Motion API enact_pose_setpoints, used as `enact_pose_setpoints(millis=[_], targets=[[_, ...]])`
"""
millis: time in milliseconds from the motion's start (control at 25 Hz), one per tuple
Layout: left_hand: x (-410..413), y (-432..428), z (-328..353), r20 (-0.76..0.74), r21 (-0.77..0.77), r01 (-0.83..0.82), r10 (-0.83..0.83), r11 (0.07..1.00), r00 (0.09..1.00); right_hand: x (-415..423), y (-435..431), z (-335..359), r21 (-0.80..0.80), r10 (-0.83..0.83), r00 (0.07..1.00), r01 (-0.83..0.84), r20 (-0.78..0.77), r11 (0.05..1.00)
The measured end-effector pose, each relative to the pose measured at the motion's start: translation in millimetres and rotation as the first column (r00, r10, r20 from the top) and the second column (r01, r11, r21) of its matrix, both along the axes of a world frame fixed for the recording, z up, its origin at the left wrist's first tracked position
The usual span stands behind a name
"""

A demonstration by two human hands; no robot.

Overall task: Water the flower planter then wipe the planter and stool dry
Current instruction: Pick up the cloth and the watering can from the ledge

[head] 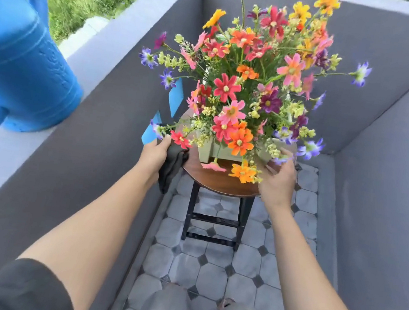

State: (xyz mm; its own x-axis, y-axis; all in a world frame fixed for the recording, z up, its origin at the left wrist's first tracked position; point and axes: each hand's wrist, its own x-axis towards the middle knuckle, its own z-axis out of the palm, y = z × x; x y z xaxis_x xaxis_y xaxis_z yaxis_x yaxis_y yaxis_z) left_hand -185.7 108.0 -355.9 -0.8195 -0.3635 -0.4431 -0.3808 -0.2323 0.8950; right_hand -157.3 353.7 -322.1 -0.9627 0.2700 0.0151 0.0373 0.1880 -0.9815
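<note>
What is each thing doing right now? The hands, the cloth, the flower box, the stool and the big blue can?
left hand: gripping the dark cloth at the stool's edge
right hand: open, at the planter's right corner
planter: upright on the stool
stool: standing on tiles
watering can: upright on the ledge, not held

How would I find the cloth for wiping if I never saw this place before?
Look for the round wooden stool holding the planter full of bright flowers. At the stool's left edge is the person's left hand. The cloth hangs from that hand: it is the only dark, floppy thing beside all those colours.
</note>
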Motion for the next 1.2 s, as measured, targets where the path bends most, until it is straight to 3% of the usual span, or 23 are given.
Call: enact_pose_setpoints(millis=[120, 200, 240, 320, 440, 560, 680, 760, 880, 1040, 1200], targets=[[36.7, -8.5, 22.4, 0.104, 0.049, -0.053, 0.047, 0.997, 0.993, 44.4, -14.2, 4.8, 0.098, -0.117, 0.991, 0.111, 0.065, 0.989], [68.0, -14.9, 43.8, 0.165, 0.079, -0.069, 0.055, 0.994, 0.985, 78.7, -34.2, 10.2, 0.186, 0.067, 0.971, -0.112, 0.231, 0.976], [83.2, -16.2, 55.9, 0.176, 0.103, -0.076, 0.057, 0.992, 0.983, 94.1, -46.3, 12.8, 0.178, 0.219, 0.906, -0.298, 0.363, 0.938], [110.4, -22.6, 89.9, 0.174, 0.153, -0.099, 0.072, 0.983, 0.982, 112.4, -73.3, 28.8, 0.071, 0.43, 0.722, -0.549, 0.542, 0.833], [144.4, -27.8, 150.8, 0.136, 0.23, -0.144, 0.115, 0.962, 0.984, 117.6, -112.4, 66.0, -0.166, 0.565, 0.603, -0.587, 0.564, 0.792], [169.2, -34.6, 199.8, 0.099, 0.373, -0.176, 0.149, 0.911, 0.984, 117.5, -147.4, 114.4, -0.468, 0.644, 0.596, -0.447, 0.479, 0.762], [189.5, -49.0, 244.4, -0.016, 0.494, -0.175, 0.21, 0.851, 0.978, 117.8, -168.9, 172.8, -0.645, 0.676, 0.695, -0.404, 0.245, 0.649], [197.2, -55.4, 275.2, -0.133, 0.541, -0.128, 0.235, 0.831, 0.963, 111.1, -176.1, 213.3, -0.683, 0.691, 0.72, -0.469, 0.071, 0.559], [202.3, -65.3, 310.5, -0.304, 0.515, -0.06, 0.248, 0.855, 0.92, 94.8, -190.4, 278.3, -0.476, 0.73, 0.668, -0.695, -0.147, 0.54], [195.5, -75.1, 334.1, -0.368, 0.44, 0.014, 0.166, 0.898, 0.915, 72.6, -208.3, 343.6, -0.121, 0.77, 0.573, -0.817, -0.283, 0.564], [185.7, -106.5, 345.4, -0.387, 0.23, -0.047, 0.136, 0.972, 0.912, 48.5, -218.5, 359.6, -0.145, 0.74, 0.613, -0.788, -0.276, 0.598]])
